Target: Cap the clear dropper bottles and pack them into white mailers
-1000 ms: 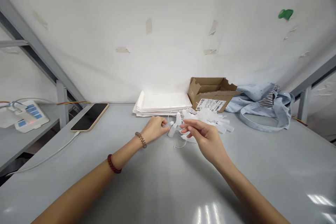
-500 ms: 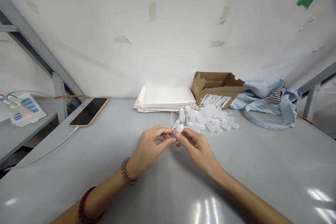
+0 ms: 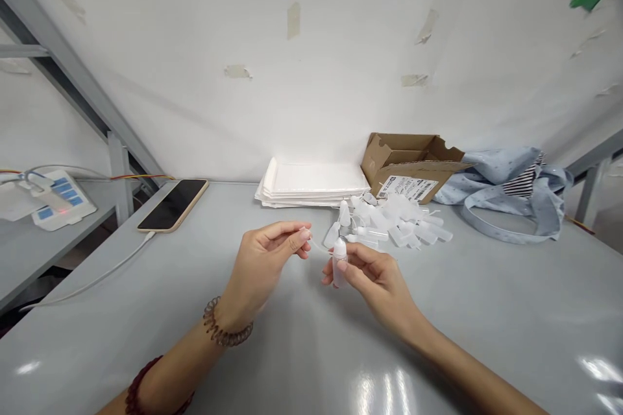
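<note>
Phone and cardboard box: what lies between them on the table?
In the head view, a stack of white packages lies between the phone and the cardboard box.

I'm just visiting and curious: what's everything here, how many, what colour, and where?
Dropper bottle: one, translucent white, right grip
Cord: one, white, left grip
Small bottles: many, translucent white, piled before box
Envelopes: several, white, stacked left of box
Cardboard box: one, brown, by wall
Fabric bag: one, light blue, right of box
Smartphone: one, black screen, table's left
Cable: one, white, at phone
Table: one, grey, centre
Wall: one, white, behind
Bracelets: two, brown and dark red, left arm
Hands: two, left and right
</note>
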Demonstrator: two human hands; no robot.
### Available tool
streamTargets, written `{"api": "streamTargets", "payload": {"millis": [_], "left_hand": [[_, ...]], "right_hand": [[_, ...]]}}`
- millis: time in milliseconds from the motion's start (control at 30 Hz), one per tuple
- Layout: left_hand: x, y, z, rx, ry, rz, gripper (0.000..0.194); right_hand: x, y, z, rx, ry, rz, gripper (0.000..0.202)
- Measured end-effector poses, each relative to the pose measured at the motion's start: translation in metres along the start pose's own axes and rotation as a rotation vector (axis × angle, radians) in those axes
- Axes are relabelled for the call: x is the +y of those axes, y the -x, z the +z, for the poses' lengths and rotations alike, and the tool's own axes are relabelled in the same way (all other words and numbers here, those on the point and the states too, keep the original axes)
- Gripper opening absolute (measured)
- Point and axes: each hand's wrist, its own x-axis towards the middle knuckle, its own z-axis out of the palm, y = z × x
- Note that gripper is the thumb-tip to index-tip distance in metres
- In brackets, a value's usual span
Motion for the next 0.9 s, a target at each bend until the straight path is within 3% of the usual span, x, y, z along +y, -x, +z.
{"api": "streamTargets", "payload": {"millis": [267, 433, 900], "left_hand": [[0.009, 0.005, 0.001, -0.161, -0.266, 0.17, 0.023], [0.013, 0.006, 0.0, -0.256, -0.273, 0.144, 0.02], [0.008, 0.003, -0.003, -0.37, -0.158, 0.092, 0.019]], "right_hand": [[0.004, 0.004, -0.002, -0.001, 0.141, -0.057, 0.02], [-0.001, 0.004, -0.005, 0.037, 0.225, -0.156, 0.022], [-0.001, 0.006, -0.006, 0.03, 0.183, -0.174, 0.022]]}}
